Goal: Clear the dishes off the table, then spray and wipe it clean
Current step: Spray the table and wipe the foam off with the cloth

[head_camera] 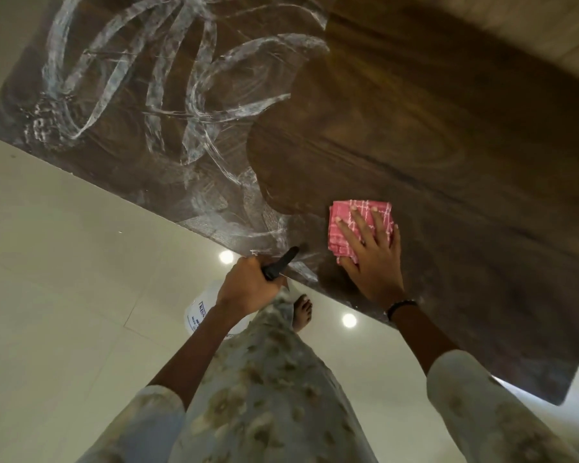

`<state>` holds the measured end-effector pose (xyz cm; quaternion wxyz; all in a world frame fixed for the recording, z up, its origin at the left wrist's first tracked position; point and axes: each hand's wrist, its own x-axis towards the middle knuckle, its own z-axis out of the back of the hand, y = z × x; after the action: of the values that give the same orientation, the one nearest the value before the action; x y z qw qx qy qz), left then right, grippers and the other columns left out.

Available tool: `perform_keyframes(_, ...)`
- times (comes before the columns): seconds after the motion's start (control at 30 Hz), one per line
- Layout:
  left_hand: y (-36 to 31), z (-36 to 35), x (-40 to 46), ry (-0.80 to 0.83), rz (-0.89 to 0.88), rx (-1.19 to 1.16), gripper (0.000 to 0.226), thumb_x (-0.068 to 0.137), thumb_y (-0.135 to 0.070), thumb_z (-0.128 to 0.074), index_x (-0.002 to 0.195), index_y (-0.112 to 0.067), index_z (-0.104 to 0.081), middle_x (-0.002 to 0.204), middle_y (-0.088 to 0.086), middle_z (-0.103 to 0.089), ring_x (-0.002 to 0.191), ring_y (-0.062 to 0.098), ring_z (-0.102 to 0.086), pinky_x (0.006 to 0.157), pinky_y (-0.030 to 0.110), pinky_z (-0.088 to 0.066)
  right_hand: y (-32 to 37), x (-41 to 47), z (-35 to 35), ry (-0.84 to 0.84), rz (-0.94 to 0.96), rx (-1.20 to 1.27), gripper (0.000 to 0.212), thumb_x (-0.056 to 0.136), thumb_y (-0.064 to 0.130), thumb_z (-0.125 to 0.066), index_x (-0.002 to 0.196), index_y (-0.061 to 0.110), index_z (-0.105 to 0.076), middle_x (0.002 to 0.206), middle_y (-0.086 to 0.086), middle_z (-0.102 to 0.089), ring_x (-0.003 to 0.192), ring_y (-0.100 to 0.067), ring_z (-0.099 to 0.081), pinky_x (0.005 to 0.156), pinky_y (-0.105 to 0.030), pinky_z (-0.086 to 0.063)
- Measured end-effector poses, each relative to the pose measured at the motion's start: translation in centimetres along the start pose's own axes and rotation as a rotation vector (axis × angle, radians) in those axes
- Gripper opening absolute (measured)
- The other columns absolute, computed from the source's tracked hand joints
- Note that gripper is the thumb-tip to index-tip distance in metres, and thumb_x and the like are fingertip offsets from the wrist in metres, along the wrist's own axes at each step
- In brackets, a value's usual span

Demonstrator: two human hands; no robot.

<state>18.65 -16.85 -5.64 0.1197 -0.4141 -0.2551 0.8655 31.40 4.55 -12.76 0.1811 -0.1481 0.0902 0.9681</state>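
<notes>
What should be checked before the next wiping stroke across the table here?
1. Dishes off the table: ok, none on the part in view.
2. Cleaner applied: ok, white foam streaks cover the left part of the top.
3. Pink checked cloth flat under the right hand: ok, palm and fingers pressed on it.
4. Spray bottle out of the way: ok, left hand holds it by the black trigger, below the table edge.
5. Foam wiped off: not ok, streaks remain.
6. Far end of the table: cannot tell, out of frame.
</notes>
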Motion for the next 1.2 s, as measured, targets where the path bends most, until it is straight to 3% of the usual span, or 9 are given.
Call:
perform_keyframes(0.13,0.6,0.0,-0.4,-0.027,-0.009,0.012,0.024,0.079,-0.019,-0.064,0.102,-0.014,-0.069,0.053,-0.005,-0.049,0.047,0.011,-0.046,0.045,0.022,-0.031,0.7,0.2,0.3,-0.034,-0.01,0.042,0.064,0.089,0.055,-0.03,0.148,0.035,-0.016,0.157,-0.004,-0.022,0.145,-0.032,-0.011,0.11,-0.067,-0.011)
perform_keyframes(0.3,1.6,0.3,-0.2,-0.159,0.061,0.053,0.017,0.076,-0.02,-0.062,0.088,-0.01,-0.068,0.061,0.008,-0.057,0.063,0.036,-0.058,0.056,0.032,-0.043,4.2,3.2,0.7,-0.086,-0.007,0.096,0.063,0.089,0.05,-0.041,0.147,0.034,-0.024,0.158,-0.003,-0.02,0.146,-0.033,-0.011,0.108,-0.07,-0.012)
perform_keyframes(0.4,2.1,0.4,-0.2,-0.166,0.039,0.015,0.005,0.077,-0.015,-0.061,0.075,-0.012,-0.063,0.053,0.006,-0.051,0.064,0.042,-0.054,0.057,0.034,-0.043,7.4,4.7,0.8,-0.09,0.096,0.097,0.058,0.091,0.05,-0.035,0.146,0.036,-0.027,0.157,-0.001,-0.022,0.145,-0.033,-0.013,0.108,-0.071,-0.013)
perform_keyframes(0.53,2.7,0.7,0.0,-0.221,0.024,-0.054,0.021,0.078,-0.011,-0.06,0.061,-0.022,-0.054,0.045,-0.002,-0.04,0.045,0.026,-0.035,0.056,0.029,-0.033,10.0,2.0,-1.0,-0.083,0.35,0.067,0.052,0.091,0.048,-0.042,0.14,0.031,-0.04,0.154,-0.002,-0.031,0.143,-0.034,-0.022,0.106,-0.071,-0.019)
perform_keyframes(0.67,2.9,1.3,0.0,-0.242,0.009,-0.105,0.028,0.078,-0.013,-0.062,0.056,-0.023,-0.047,0.046,0.002,-0.044,0.048,0.027,-0.036,0.055,0.033,-0.036,6.2,-2.1,-2.0,-0.049,0.48,-0.013,0.059,0.091,0.058,-0.034,0.145,0.033,-0.028,0.153,-0.003,-0.032,0.142,-0.032,-0.026,0.109,-0.067,-0.021)
perform_keyframes(0.8,3.4,2.1,-0.1,-0.231,-0.011,-0.155,0.012,0.071,-0.028,-0.056,0.063,-0.019,-0.055,0.046,0.0,-0.043,0.046,0.021,-0.033,0.052,0.032,-0.035,3.0,-0.9,-0.8,-0.037,0.343,-0.062,0.069,0.089,0.055,-0.044,0.147,0.037,-0.011,0.155,-0.004,-0.027,0.143,-0.034,-0.021,0.109,-0.068,-0.018)
perform_keyframes(0.97,5.1,2.7,0.4,-0.262,-0.006,-0.181,0.024,0.07,-0.025,-0.054,0.077,-0.003,-0.062,0.053,0.008,-0.049,0.049,0.02,-0.033,0.054,0.029,-0.032,7.8,4.6,0.6,-0.056,0.097,0.063,0.063,0.091,0.049,-0.045,0.147,0.034,-0.022,0.158,-0.002,-0.02,0.146,-0.034,-0.01,0.109,-0.07,-0.012)
perform_keyframes(1.03,5.9,2.9,0.6,-0.249,-0.002,-0.176,0.02,0.069,-0.024,-0.056,0.073,-0.005,-0.061,0.058,0.015,-0.054,0.052,0.022,-0.034,0.055,0.03,-0.034,10.6,5.5,0.4,-0.059,0.133,0.065,0.06,0.091,0.052,-0.037,0.147,0.034,-0.024,0.157,-0.003,-0.022,0.145,-0.034,-0.013,0.108,-0.071,-0.012)
perform_keyframes(1.2,7.0,3.6,0.6,-0.211,0.006,-0.179,0.015,0.073,-0.02,-0.06,0.069,-0.006,-0.058,0.051,0.003,-0.042,0.048,0.019,-0.027,0.052,0.027,-0.029,12.2,1.9,-1.5,-0.073,0.368,0.004,0.058,0.091,0.054,-0.039,0.145,0.035,-0.028,0.155,-0.002,-0.029,0.144,-0.033,-0.019,0.108,-0.069,-0.018)
